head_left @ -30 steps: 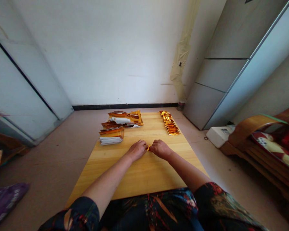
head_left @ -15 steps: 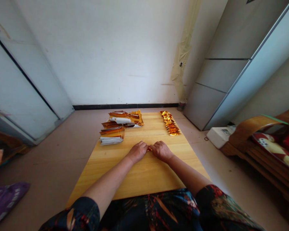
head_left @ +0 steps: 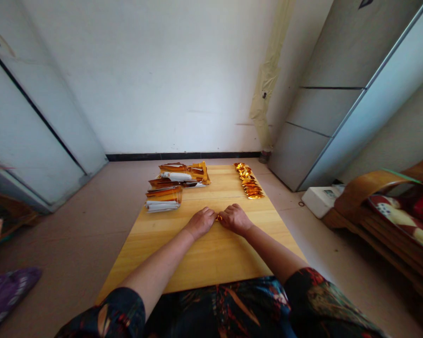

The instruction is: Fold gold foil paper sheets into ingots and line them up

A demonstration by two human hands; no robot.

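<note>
My left hand and my right hand are close together over the middle of the wooden table. Both are closed, with a small piece of shiny gold foil pinched between them. Most of the foil is hidden by the fingers, so its full shape does not show. Beyond my left hand lies a stack of gold-brown and white flat sheets, with a second, looser pile behind it. At the far right of the table runs a row of several folded gold foil pieces.
A white wall rises behind the table. To the right stand a grey refrigerator, a white box and a wooden seat with cushions. A purple bag lies on the floor at the left.
My right hand has lifted very slightly, and a little more of the foil shows between the hands. The left hand and the piles stay where they were.
</note>
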